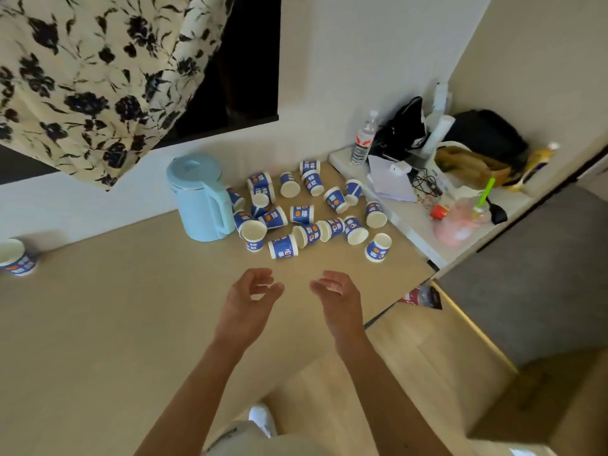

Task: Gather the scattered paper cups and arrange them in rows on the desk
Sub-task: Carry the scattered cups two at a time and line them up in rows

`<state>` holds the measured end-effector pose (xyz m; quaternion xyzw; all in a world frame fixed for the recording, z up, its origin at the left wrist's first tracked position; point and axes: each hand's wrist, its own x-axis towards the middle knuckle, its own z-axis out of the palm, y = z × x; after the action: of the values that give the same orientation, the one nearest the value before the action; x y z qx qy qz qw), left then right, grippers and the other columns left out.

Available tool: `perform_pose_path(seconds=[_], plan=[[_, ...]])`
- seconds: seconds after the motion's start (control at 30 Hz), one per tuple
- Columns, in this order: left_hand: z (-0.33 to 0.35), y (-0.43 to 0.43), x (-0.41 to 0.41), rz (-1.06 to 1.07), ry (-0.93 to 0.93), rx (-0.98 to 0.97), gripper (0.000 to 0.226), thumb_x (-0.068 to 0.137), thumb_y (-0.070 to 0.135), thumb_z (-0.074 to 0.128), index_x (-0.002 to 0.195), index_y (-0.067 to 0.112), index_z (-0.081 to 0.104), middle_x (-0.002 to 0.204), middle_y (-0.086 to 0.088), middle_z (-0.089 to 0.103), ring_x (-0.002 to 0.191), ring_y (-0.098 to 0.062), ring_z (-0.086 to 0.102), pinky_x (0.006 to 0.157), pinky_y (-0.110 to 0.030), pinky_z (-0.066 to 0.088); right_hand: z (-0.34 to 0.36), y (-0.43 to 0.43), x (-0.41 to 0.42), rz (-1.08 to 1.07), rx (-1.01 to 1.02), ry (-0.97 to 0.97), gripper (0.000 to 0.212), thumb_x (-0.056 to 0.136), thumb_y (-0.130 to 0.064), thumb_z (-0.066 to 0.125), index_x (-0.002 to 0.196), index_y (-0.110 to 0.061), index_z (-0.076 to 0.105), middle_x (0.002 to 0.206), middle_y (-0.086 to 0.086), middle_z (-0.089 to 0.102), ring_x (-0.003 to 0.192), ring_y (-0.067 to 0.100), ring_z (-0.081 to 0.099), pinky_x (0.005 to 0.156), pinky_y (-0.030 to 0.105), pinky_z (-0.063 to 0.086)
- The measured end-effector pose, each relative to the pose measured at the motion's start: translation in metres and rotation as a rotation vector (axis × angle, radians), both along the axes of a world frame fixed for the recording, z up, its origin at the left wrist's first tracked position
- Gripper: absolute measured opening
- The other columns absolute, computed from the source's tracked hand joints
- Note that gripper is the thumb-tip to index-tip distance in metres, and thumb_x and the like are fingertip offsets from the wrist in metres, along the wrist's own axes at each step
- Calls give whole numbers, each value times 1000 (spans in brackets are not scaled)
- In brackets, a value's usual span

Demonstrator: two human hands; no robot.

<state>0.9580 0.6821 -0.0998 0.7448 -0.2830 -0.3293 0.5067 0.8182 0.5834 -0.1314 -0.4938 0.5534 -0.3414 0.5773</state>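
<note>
- Paper cups [296, 222] lie in a jumble just ahead of both hands, most tipped on their sides, none in rows yet.
- One stray cup [14, 258] stands well off beyond my left hand [250, 297]. Easy to forget!
- Left hand and right hand [335, 299] hover over the table [115, 324], fingers loosely curled, holding nothing.
- Tipped cups roll, so a clumsy sweep could send those ahead of my right hand off the table's edge.
- The kettle [200, 195] crowds the pile ahead of my left hand, and I could bump it.
</note>
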Motion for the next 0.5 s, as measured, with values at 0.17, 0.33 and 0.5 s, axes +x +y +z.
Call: perform_pose_path(seconds=[0.17,0.33,0.5], plan=[[-10,-46,0,-18,12,56,27,89,26,74,114,22,66,108,7,71,100,-10,67,83,-24,50,-8,-60,-9,5,22,87,32,87,-11,79,116,-7,66,102,8,71,85,10,65,76,19,47],[-20,-75,-7,1,12,118,27,88,26,75,113,22,67,107,8,71,100,-10,67,86,-27,51,-28,-123,-20,-31,72,134,33,86,-12,79,115,-9,65,99,8,72,84,21,64,87,36,51],[-29,-114,-23,71,8,156,25,88,26,76,111,22,67,107,8,71,99,-10,67,86,-26,51,-55,-203,-36,-118,3,292,38,81,-15,81,113,-11,61,97,5,69,93,23,66,91,37,52]])
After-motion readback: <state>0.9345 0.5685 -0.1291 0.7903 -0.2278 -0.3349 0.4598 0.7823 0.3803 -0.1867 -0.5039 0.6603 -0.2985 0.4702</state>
